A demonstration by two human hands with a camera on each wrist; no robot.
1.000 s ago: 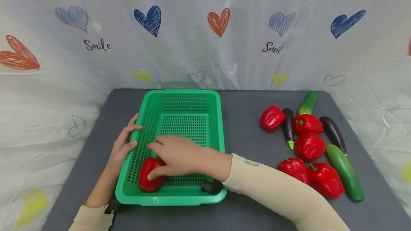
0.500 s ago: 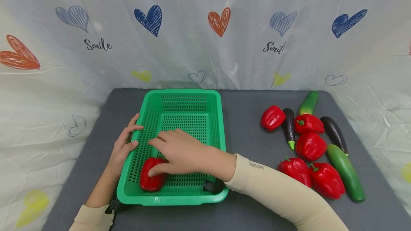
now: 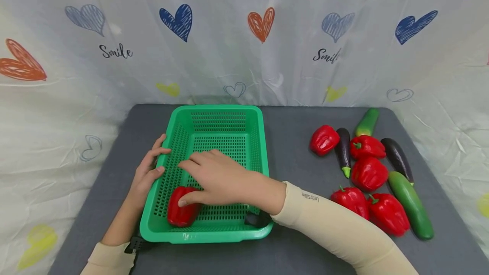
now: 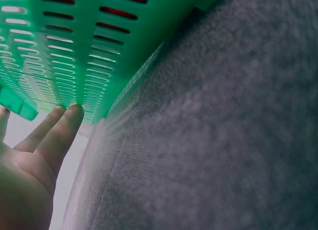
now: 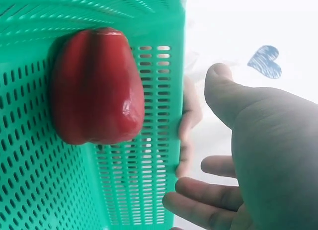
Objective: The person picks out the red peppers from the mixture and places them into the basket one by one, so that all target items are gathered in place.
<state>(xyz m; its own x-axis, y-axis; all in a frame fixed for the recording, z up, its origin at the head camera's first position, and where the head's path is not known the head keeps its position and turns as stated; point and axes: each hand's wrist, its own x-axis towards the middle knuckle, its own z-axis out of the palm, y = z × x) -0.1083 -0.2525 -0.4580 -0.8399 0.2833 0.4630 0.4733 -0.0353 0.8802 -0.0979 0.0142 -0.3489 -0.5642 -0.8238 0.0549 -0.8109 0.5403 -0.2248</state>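
Grey tabletop starts at a slanting left edge, and a strip of it shows between that edge and the green basket. The basket's far rim lies near the table's far edge, where a pale curtain printed with hearts hangs. A wide stretch of tabletop separates the basket's right rim from the vegetables; the right sleeve crosses its near part. Five loose peppers, two eggplants and two long green vegetables group on the right side, the nearer green one close to the table's right edge.

One red pepper sits inside the basket, in its near left corner. It is glossy and blocky, with rounded lobes; the right wrist view shows a dark groove down its side and a bright highlight on one lobe.

Left hand is at the basket's left wall, fingers spread and fairly straight, thumb and forefinger at the rim; in the left wrist view two fingertips touch the slotted outside. Right hand hovers over the basket, reaching leftward, thumb and fingers extended and parted. From above, its thumb overlaps the red pepper, but the right wrist view shows the hand apart from it.
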